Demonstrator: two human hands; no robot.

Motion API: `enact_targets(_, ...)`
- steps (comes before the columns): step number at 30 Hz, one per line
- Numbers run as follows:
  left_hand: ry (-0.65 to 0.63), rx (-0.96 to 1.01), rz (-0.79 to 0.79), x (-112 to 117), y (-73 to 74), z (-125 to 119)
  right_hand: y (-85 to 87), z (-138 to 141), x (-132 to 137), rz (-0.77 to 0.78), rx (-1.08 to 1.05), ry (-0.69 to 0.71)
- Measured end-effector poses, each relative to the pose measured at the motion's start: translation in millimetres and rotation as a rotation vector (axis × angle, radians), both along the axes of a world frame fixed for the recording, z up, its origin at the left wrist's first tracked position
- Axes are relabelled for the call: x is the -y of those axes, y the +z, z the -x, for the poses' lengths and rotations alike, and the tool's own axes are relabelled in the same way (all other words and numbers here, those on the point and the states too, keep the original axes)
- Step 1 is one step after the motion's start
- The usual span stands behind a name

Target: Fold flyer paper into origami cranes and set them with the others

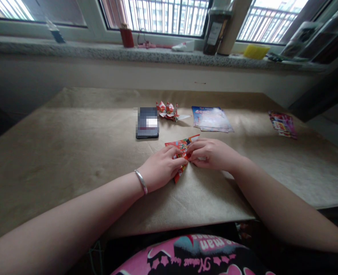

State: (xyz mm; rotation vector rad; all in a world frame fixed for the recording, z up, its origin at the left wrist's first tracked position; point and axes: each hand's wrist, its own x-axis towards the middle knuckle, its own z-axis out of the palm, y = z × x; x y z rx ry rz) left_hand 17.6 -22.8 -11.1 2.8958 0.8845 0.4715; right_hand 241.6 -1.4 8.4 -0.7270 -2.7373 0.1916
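Observation:
A red printed paper (183, 143), folded into pointed shapes, lies on the brown-covered table between my two hands. My left hand (162, 167), with a silver bangle at the wrist, presses on its left side, thumb and fingers closed on it. From the right, my right hand (210, 152) pinches the same paper near its middle fold. The fingertips of both hands almost meet there, and they hide part of the paper. One red corner points toward me below my left thumb.
Behind the hands are a dark pixelated device (147, 130), several folded red-and-white paper pieces (168, 110) and blue-white printed sheets (212, 117). Colourful cards (283, 124) lie far right. The windowsill (163, 55) holds a dark jar (215, 32) and a yellow object (255, 51).

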Motion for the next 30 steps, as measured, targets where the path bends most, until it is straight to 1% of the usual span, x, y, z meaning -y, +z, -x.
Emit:
enact_targets(8,0.002,-0.048,-0.050,2.8,2.0,0.0,-1.2,-4.2,-2.8,-0.087,0.034,-0.058)
enact_targets(13,0.004,-0.053,-0.050,3.8,1.3,0.1,-4.2,-8.8,-7.5,-0.082,0.010,-0.061)
enact_targets(17,-0.006,-0.044,-0.053,3.9,0.4,0.5,-7.5,-13.0,-13.1,-0.106,0.004,-0.099)
enact_targets(22,0.004,-0.054,-0.058,3.2,0.1,0.7,-7.9,-15.5,-16.4,-0.119,0.008,-0.093)
enact_targets(30,-0.009,-0.018,-0.043,3.8,1.5,0.7,-4.6,-18.0,-15.6,-0.166,0.110,-0.211)
